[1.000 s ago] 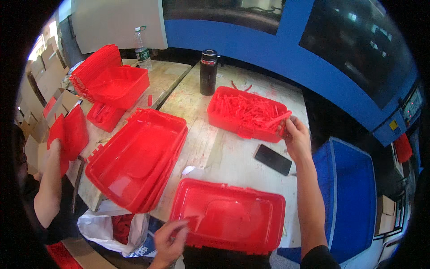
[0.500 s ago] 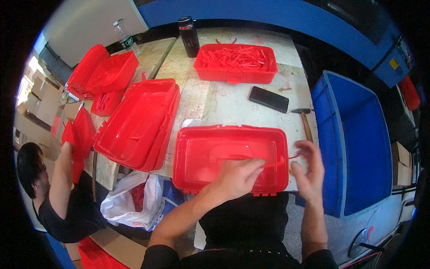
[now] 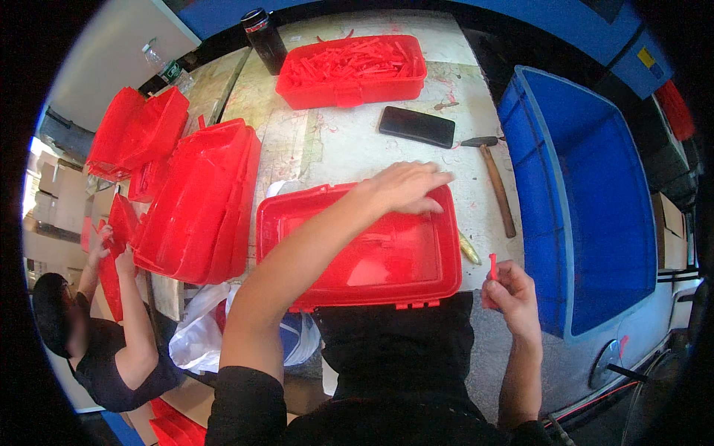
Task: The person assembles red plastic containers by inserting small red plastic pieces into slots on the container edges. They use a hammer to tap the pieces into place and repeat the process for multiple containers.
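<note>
An open, shallow red plastic box (image 3: 335, 279) lies on the worktable (image 3: 327, 149) right in front of me. My left hand (image 3: 409, 187) reaches across it to the far right corner, fingers stretched and thumb apart, with nothing visible in it. Whether its fingers touch the rim I cannot tell. Just off the near right corner, my right hand (image 3: 512, 290) pinches a small red plastic strip (image 3: 492, 264) between thumb and fingers. A gold-coloured, slim object (image 3: 468, 249) rests beside the box's right wall.
A hammer (image 3: 500, 193) and a black phone (image 3: 416, 126) lie beyond the box. Farther back stand a red bin of strips (image 3: 349, 97) and a black flask (image 3: 264, 44). A blue crate (image 3: 561, 186) flanks the right. Left are stacked red trays (image 3: 197, 201) and a co-worker's hands (image 3: 100, 241).
My left hand has swung from the box's near side to its far right corner. My right hand has drawn down toward me, holding the red strip. The view has shifted slightly.
</note>
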{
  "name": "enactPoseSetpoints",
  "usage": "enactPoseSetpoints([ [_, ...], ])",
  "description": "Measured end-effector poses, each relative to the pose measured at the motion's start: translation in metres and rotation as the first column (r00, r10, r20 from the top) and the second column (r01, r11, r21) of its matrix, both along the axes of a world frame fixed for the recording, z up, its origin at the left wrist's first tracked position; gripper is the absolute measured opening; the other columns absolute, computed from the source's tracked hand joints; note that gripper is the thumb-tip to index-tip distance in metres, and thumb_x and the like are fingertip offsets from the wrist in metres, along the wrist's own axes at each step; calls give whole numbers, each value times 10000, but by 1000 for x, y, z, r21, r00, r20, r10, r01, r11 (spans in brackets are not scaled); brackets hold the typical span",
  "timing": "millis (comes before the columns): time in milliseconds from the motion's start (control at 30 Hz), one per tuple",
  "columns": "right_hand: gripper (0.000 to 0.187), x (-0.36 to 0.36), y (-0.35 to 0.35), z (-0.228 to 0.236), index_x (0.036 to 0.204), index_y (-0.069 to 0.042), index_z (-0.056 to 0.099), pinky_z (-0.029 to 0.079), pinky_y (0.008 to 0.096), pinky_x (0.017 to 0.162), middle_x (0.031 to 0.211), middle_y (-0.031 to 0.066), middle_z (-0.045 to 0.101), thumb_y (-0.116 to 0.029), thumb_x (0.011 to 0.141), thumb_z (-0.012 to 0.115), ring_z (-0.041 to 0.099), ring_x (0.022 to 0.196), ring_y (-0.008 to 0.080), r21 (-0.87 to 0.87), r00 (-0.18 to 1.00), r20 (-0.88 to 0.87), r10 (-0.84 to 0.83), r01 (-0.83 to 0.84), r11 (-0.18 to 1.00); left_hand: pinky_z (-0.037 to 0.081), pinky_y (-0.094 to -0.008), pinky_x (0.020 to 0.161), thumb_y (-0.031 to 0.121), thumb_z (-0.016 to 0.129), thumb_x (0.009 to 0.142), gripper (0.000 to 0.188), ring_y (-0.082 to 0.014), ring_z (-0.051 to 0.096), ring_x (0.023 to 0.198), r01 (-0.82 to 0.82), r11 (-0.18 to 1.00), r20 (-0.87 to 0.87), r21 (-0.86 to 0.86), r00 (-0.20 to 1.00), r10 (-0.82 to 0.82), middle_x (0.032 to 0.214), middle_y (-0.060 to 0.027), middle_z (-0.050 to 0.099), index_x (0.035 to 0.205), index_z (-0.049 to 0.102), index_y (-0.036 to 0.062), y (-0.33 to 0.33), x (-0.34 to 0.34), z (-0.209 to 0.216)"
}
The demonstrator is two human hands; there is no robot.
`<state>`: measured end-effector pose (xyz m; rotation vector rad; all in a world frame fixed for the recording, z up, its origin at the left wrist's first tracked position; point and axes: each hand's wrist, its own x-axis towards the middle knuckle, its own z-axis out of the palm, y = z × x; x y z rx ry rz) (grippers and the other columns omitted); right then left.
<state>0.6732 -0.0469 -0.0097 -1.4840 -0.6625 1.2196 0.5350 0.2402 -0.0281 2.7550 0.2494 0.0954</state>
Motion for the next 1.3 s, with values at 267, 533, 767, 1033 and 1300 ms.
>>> enactPoseSetpoints([
  [267,145,-3,66,16,1023,-5,589,540,310,652,820,163,699,-54,907,662,721,750,211,-44,789,605,110,-104,994,512,-517,850,140,581,896,531,-466,648,932,-531,846,-280,36,808,519,937,-324,657,1402,446,58,34,-80,3],
  [533,131,-68,147,5,974,-2,622,581,358,585,794,182,694,-129,941,617,716,691,269,-257,117,926,358,-496,830,524,-408,854,-23,541,787,371,-355,679,942,-626,724,62,-290,742,667,999,-212,696,1146,623,31,14,-142,-34],
  [767,128,-83,190,-14,889,-66,655,568,322,545,785,122,698,-175,951,628,693,625,217,-290,-205,955,213,-499,817,495,-332,888,-104,510,763,347,-246,658,1002,-549,493,59,-675,626,777,991,-156,689,1055,654,14,11,-155,-48],
  [1033,133,-88,206,-23,911,-66,671,556,330,532,794,112,701,-191,939,636,684,614,232,-281,-161,960,231,-565,775,513,-460,819,224,783,745,417,-404,634,978,-510,828,-116,-232,860,497,972,-223,652,1036,589,-4,22,-146,-21],
  [1300,177,-88,210,-29,792,-77,600,525,347,483,704,72,645,-198,918,629,654,563,224,-206,-192,975,110,-600,773,546,-475,740,359,767,748,359,-414,678,819,-406,909,-120,-91,911,395,794,-249,681,822,726,11,32,-130,-19],
])
